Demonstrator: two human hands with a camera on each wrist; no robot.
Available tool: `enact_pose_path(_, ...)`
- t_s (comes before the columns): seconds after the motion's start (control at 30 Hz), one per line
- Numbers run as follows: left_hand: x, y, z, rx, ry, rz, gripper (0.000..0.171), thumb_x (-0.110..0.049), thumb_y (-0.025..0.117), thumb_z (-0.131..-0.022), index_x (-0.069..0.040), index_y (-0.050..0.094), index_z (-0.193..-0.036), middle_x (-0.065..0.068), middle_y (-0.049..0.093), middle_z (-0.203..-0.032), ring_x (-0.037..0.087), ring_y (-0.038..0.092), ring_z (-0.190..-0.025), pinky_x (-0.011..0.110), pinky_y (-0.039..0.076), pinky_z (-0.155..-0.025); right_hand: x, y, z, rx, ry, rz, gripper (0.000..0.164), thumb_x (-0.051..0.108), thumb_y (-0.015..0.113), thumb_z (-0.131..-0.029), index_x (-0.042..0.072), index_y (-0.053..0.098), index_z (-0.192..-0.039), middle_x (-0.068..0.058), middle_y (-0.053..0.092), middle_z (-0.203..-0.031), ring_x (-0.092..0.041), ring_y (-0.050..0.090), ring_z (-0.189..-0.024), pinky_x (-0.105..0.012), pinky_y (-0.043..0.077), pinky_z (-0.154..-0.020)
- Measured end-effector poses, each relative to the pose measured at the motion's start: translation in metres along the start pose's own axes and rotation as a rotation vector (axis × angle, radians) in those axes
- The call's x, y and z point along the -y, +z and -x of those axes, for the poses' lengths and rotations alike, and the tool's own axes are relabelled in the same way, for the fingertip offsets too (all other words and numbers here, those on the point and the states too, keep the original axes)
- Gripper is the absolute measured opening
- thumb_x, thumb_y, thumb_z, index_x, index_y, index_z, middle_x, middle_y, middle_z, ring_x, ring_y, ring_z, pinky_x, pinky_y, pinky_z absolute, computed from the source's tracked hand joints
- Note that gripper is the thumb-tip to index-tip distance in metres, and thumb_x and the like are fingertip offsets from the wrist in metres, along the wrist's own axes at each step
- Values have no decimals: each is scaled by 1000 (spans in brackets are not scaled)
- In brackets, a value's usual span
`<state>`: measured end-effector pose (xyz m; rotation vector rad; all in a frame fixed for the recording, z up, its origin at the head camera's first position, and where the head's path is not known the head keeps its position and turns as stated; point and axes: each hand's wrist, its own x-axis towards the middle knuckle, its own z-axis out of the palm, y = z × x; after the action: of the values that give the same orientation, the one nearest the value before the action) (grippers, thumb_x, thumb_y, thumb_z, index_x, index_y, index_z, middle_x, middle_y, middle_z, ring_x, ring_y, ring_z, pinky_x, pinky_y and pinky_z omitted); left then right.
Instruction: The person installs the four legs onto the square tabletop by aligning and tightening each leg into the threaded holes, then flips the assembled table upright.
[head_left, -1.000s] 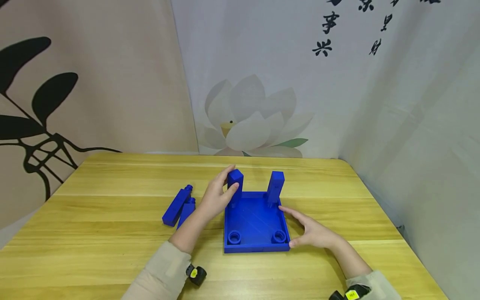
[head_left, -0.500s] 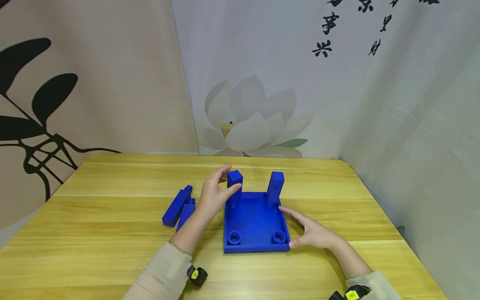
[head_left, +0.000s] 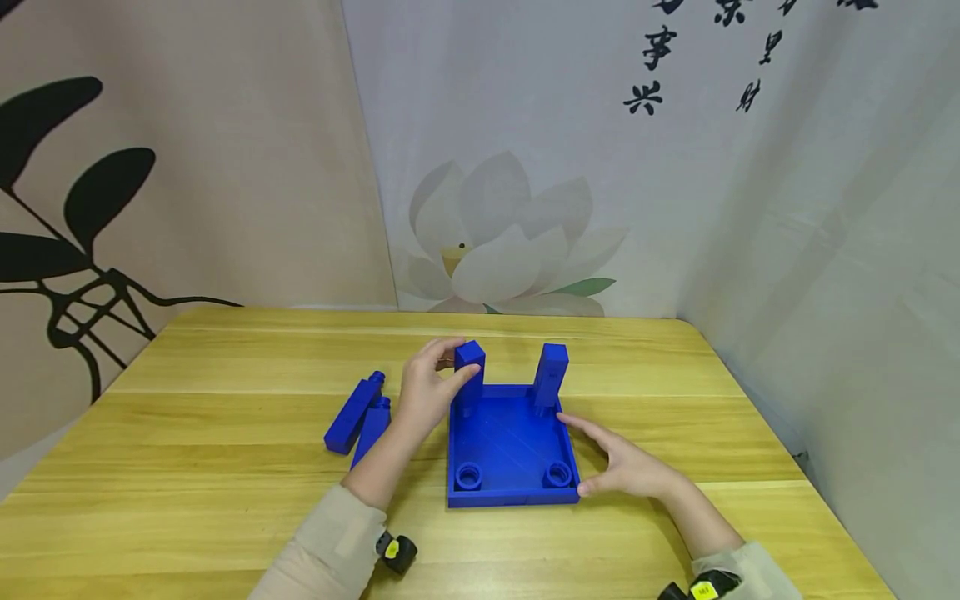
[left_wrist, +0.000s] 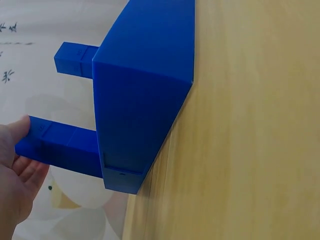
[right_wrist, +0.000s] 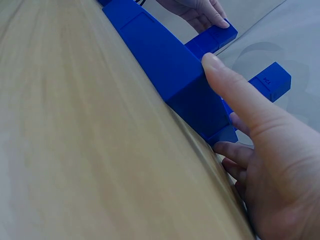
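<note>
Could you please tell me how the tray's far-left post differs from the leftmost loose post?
The far-left post stands upright in the tray, while the leftmost loose post lies on the table. The left hand grips the far-left post; no hand holds the loose post. Both are blue and box-shaped.

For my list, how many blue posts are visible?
4: far left post and far right post, upright in the tray; outer loose post and inner loose post, lying left of it.

The blue tray [head_left: 513, 442] lies flat on the tabletop [head_left: 187, 500]; one blue post [head_left: 472, 394] and another post [head_left: 551, 375] stand upright at its far corners.
</note>
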<state>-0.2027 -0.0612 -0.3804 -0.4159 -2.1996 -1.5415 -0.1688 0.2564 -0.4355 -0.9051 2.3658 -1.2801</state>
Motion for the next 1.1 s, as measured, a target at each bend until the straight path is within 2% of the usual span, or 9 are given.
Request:
enact_pose_path(0.3, 0, -2, -1, 35, 29, -49, 33, -9, 73, -85, 0, 66, -117, 11, 63, -108, 22, 64, -94, 34, 53, -85, -2, 0, 1, 0, 3, 7, 94, 23, 82, -75, 23, 27, -152, -3, 26, -155, -28, 20, -140, -62, 15, -107)
enact_pose_path(0.63, 1, -4, -5, 109, 4, 19, 32, -3, 66, -89, 3, 62, -120, 14, 61, -116, 27, 62, -104, 41, 48, -93, -3, 0, 0, 4, 2, -20, 94, 25, 82, -76, 20, 27, -152, -2, 26, -155, -27, 21, -141, -57, 15, -109)
enact_pose_path(0.77, 1, -6, -6, 144, -14, 29, 32, -2, 64, -91, 3, 60, -122, 14, 60, -119, 28, 61, -106, 40, 47, -94, -3, 0, 0, 3, 8, -27, 94, 27, 82, -76, 20, 27, -152, -1, 26, -155, -27, 21, -141, -59, 15, -109)
enact_pose_path(0.93, 0, -8, -7, 172, -36, 12, 36, -6, 64, -92, 2, 58, -127, 14, 58, -122, 28, 60, -109, 39, 46, -96, -2, 0, 1, 2, 9, -30, 95, 27, 82, -76, 20, 27, -152, -1, 26, -155, -28, 20, -141, -62, 15, -108)
enact_pose_path(1.1, 0, -9, -6, 165, -42, -11, 43, -9, 68, -90, 1, 56, -130, 14, 59, -122, 27, 59, -108, 38, 47, -95, -1, 0, 0, 7, 18, -36, 95, 26, 82, -76, 20, 27, -152, -1, 25, -155, -27, 20, -141, -60, 14, -108)
